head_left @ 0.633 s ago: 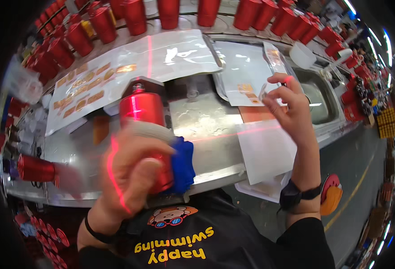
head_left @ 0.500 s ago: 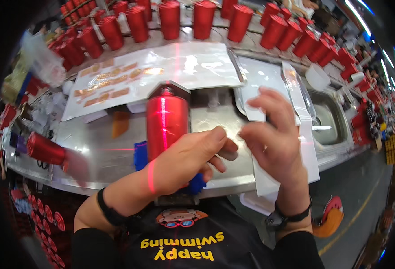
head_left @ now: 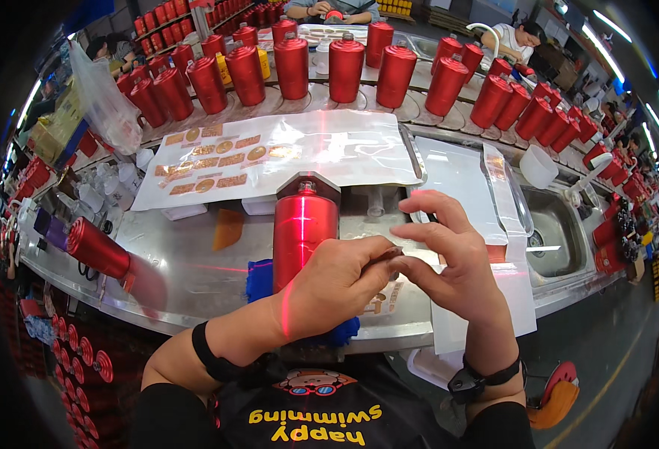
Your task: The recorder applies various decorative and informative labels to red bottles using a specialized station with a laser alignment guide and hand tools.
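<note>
Beneath my left hand (head_left: 337,280), a shiny red tumbler-shaped bottle (head_left: 303,224) stands in front of a dark angular stand piece (head_left: 308,179). The left thumb and fingers are pinched together on a thin clear film with gold print (head_left: 383,301), which shows just below the fingertips; how far they cover it I cannot tell. My right hand (head_left: 453,258) meets the left at the thumb tip, its other visible fingers curved and spread apart. A red laser line runs down the bottle and across my left wrist. A blue cloth (head_left: 260,278) is under the bottle.
A white sheet with gold decals (head_left: 269,168) lies ahead, beside a tray with white paper (head_left: 449,172). Red bottles (head_left: 346,71) line the conveyor behind. On the right is a metal sink (head_left: 550,251); at left another red bottle (head_left: 99,247) lies tilted. Co-workers sit across.
My hands, apart at the fingertips before, have come together. The whole view has shifted, showing more of the far side, and the printed film shows below the fingers.
</note>
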Demonstrator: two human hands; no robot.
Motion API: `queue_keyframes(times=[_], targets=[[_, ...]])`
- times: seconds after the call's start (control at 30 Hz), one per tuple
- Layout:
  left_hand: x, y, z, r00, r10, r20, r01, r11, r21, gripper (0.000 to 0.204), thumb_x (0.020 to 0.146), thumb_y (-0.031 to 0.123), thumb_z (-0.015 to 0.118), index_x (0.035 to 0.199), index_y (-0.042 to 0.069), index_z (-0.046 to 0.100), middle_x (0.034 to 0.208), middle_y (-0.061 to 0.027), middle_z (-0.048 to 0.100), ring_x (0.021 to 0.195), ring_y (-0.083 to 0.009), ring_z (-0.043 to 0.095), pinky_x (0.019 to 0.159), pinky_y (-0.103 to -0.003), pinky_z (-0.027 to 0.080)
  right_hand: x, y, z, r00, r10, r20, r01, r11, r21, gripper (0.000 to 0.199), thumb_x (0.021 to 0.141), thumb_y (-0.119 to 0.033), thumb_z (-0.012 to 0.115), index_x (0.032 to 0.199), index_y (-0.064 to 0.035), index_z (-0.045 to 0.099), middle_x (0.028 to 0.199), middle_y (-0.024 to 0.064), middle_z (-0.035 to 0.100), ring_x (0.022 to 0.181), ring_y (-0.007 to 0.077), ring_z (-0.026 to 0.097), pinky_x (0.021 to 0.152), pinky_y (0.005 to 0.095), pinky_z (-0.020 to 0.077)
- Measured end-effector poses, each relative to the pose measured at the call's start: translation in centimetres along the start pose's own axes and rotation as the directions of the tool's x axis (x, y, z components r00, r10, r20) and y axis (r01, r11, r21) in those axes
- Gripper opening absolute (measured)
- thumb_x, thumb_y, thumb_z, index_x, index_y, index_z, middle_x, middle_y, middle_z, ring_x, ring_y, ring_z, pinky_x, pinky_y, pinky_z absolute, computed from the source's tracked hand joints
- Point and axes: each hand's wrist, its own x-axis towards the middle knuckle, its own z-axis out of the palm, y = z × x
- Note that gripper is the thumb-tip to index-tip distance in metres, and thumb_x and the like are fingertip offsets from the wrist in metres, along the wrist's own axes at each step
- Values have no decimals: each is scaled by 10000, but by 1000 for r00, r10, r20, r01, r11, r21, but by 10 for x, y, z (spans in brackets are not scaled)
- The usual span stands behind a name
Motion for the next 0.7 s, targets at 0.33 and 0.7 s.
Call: queue_keyframes(times=[0.33,0.7], targets=[[-20,21,-38,996,70,-51,-45,924,380,276,850,129,640,1082,-20,617,976,-202,652,841,-321,650,738,-365,509,28,74,-37,971,218,-95,-227,968,-108,130,800,-111,719,800,-21,624,1078,126,593,998,279,582,841,348,450],[-77,-55,-66,933,-99,-345,166,971,170,807,896,430,638,1457,-14,264,1324,-184,472,1195,-248,484,1010,-371,378,45,340,12,802,593,-65,-487,589,-645,177,791,-265,708,878,-112,689,1084,132,575,1070,350,537,865,476,490]])
